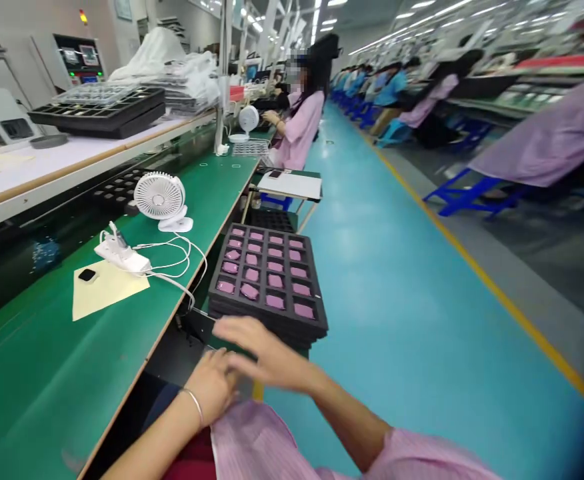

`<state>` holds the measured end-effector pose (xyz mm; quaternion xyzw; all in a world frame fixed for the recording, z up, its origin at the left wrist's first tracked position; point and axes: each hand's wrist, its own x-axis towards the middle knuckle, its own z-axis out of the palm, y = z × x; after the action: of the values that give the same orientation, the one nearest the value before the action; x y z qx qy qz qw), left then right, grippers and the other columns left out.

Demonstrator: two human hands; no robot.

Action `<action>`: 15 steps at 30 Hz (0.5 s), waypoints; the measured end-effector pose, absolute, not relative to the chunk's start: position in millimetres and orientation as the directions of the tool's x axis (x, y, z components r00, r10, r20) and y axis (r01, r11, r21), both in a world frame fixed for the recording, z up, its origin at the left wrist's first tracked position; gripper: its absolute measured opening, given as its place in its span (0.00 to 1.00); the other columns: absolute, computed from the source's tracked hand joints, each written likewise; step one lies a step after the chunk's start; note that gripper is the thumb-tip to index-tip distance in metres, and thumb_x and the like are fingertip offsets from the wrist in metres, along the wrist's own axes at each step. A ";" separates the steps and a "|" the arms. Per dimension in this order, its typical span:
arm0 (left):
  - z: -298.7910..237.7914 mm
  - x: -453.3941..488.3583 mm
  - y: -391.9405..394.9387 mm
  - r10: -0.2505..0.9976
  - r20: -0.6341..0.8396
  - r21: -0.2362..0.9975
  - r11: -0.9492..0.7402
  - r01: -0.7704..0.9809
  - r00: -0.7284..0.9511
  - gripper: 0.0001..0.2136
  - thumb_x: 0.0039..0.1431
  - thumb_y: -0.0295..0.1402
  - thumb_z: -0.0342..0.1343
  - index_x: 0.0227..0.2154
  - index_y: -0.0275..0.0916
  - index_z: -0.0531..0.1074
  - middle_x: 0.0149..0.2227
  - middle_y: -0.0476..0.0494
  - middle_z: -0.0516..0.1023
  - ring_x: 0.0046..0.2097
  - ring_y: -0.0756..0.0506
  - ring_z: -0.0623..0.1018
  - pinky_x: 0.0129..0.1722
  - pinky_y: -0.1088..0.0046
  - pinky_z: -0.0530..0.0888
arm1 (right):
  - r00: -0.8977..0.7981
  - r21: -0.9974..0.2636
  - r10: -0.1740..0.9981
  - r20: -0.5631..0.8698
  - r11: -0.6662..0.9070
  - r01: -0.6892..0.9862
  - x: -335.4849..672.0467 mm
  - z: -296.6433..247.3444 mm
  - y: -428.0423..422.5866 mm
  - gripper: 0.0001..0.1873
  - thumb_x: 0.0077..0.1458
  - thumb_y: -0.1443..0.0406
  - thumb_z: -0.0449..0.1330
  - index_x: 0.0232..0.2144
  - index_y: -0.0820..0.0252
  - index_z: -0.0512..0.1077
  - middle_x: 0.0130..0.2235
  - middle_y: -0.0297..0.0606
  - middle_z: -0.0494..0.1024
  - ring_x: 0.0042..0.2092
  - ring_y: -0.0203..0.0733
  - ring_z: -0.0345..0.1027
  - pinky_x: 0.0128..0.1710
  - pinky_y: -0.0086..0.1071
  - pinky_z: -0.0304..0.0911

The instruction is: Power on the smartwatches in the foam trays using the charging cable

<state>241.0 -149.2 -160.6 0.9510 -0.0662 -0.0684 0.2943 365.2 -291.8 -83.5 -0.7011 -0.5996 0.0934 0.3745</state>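
Note:
My right hand (267,353) reaches across my lap with its fingers stretched out and nothing in them. Just below it is my left hand (213,385), a thin silver bangle on the wrist. The left fingers bend down and away, and their tips are hidden; the right thumb overlaps them. Beyond my right hand stands a stack of black foam trays (319,313), beside the bench edge. In the top tray's compartments sit several small purple pieces (275,281), some tilted.
Left of me runs a green-topped bench (122,360). On it are a white fan (160,197), a white power strip (122,257) with looped cables, and a dark square watch-like piece (87,275) on yellow paper (107,297). Farther along, a person (305,127) in pink works at the bench.

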 end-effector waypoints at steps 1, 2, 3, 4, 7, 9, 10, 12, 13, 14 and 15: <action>-161.0 242.0 -141.5 -0.146 -0.108 0.587 -0.808 -0.055 0.983 0.21 0.58 0.32 0.60 0.56 0.40 0.75 0.63 0.33 0.69 0.65 0.30 0.67 0.67 0.50 0.63 | 0.530 -0.706 0.802 0.275 -0.205 0.677 392.1 -88.6 -303.4 0.24 0.60 0.60 0.58 0.58 0.57 0.72 0.60 0.46 0.71 0.63 0.52 0.61 0.65 0.47 0.54; -161.6 243.6 -133.2 -0.118 -0.125 0.606 -0.795 -0.018 0.985 0.22 0.58 0.32 0.59 0.56 0.38 0.74 0.63 0.30 0.68 0.64 0.29 0.68 0.65 0.48 0.64 | 0.796 -0.774 0.567 0.212 -0.400 0.491 419.1 -94.1 -314.9 0.24 0.57 0.60 0.60 0.55 0.57 0.74 0.60 0.45 0.71 0.63 0.51 0.61 0.67 0.44 0.51; -162.9 246.0 -125.3 -0.086 -0.142 0.625 -0.780 0.022 0.986 0.22 0.58 0.32 0.58 0.56 0.36 0.74 0.62 0.28 0.68 0.63 0.29 0.69 0.64 0.47 0.65 | 0.897 -0.788 0.407 0.173 -0.489 0.374 445.1 -99.8 -326.3 0.28 0.57 0.60 0.59 0.59 0.62 0.70 0.62 0.50 0.67 0.66 0.54 0.56 0.69 0.47 0.47; -165.0 249.2 -118.1 -0.054 -0.157 0.646 -0.761 0.061 0.986 0.22 0.57 0.32 0.58 0.55 0.35 0.74 0.62 0.27 0.69 0.62 0.29 0.70 0.63 0.47 0.67 | 0.946 -0.794 0.289 0.147 -0.536 0.287 468.9 -105.6 -337.4 0.32 0.59 0.60 0.58 0.63 0.68 0.64 0.65 0.56 0.62 0.68 0.57 0.50 0.69 0.51 0.43; -175.6 263.2 -103.8 0.035 -0.189 0.735 -0.658 0.165 0.981 0.23 0.56 0.34 0.58 0.55 0.36 0.74 0.59 0.30 0.72 0.60 0.34 0.73 0.63 0.53 0.68 | 1.000 -0.806 0.001 0.028 -0.591 0.024 522.0 -121.1 -364.9 0.36 0.64 0.59 0.57 0.67 0.74 0.54 0.68 0.63 0.53 0.71 0.63 0.39 0.69 0.58 0.39; -184.0 277.6 -99.3 0.123 -0.214 0.794 -0.555 0.246 0.969 0.25 0.58 0.37 0.57 0.58 0.36 0.71 0.60 0.31 0.71 0.59 0.36 0.75 0.62 0.57 0.70 | 0.994 -0.813 -0.075 -0.073 -0.573 -0.103 542.5 -128.9 -374.2 0.30 0.68 0.58 0.58 0.66 0.67 0.59 0.66 0.58 0.59 0.67 0.62 0.51 0.65 0.59 0.51; -187.6 286.7 -97.9 0.178 -0.236 0.818 -0.494 0.294 0.955 0.27 0.60 0.39 0.55 0.60 0.34 0.68 0.61 0.29 0.70 0.58 0.36 0.75 0.61 0.57 0.71 | 0.989 -0.816 -0.083 -0.122 -0.559 -0.147 549.6 -131.9 -375.7 0.27 0.69 0.58 0.58 0.63 0.64 0.62 0.63 0.54 0.63 0.63 0.59 0.59 0.62 0.57 0.58; -192.2 307.8 -95.9 0.291 -0.289 0.851 -0.359 0.384 0.912 0.32 0.64 0.43 0.49 0.66 0.28 0.58 0.65 0.23 0.64 0.60 0.34 0.74 0.61 0.55 0.70 | 0.980 -0.824 -0.060 -0.188 -0.534 -0.191 559.8 -136.2 -374.0 0.20 0.69 0.58 0.59 0.58 0.62 0.67 0.57 0.47 0.70 0.54 0.52 0.69 0.54 0.51 0.68; -192.6 318.9 -95.1 0.337 -0.311 0.864 -0.290 0.412 0.889 0.34 0.65 0.44 0.47 0.68 0.27 0.52 0.67 0.21 0.60 0.63 0.33 0.71 0.63 0.55 0.67 | 0.979 -0.831 -0.039 -0.200 -0.523 -0.191 563.6 -137.5 -371.6 0.18 0.69 0.59 0.60 0.56 0.62 0.69 0.54 0.46 0.72 0.51 0.49 0.71 0.51 0.48 0.71; -191.7 329.8 -94.7 0.371 -0.328 0.876 -0.224 0.426 0.869 0.36 0.66 0.45 0.46 0.69 0.26 0.47 0.69 0.22 0.55 0.67 0.34 0.65 0.66 0.55 0.63 | 0.981 -0.842 -0.016 -0.194 -0.511 -0.175 566.8 -138.5 -368.9 0.16 0.69 0.59 0.60 0.54 0.62 0.71 0.53 0.45 0.73 0.50 0.48 0.72 0.50 0.46 0.72; -189.6 339.7 -94.5 0.393 -0.339 0.889 -0.162 0.428 0.855 0.38 0.66 0.47 0.46 0.70 0.28 0.43 0.71 0.24 0.50 0.70 0.36 0.59 0.68 0.57 0.59 | 0.985 -0.854 0.006 -0.174 -0.499 -0.148 569.4 -139.2 -366.2 0.15 0.69 0.60 0.60 0.53 0.61 0.71 0.53 0.45 0.73 0.49 0.47 0.72 0.49 0.44 0.72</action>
<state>339.7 -94.5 -189.6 0.7622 0.2692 -0.0148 0.5886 569.4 -366.2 -139.2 -0.8623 0.0410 0.0772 0.4988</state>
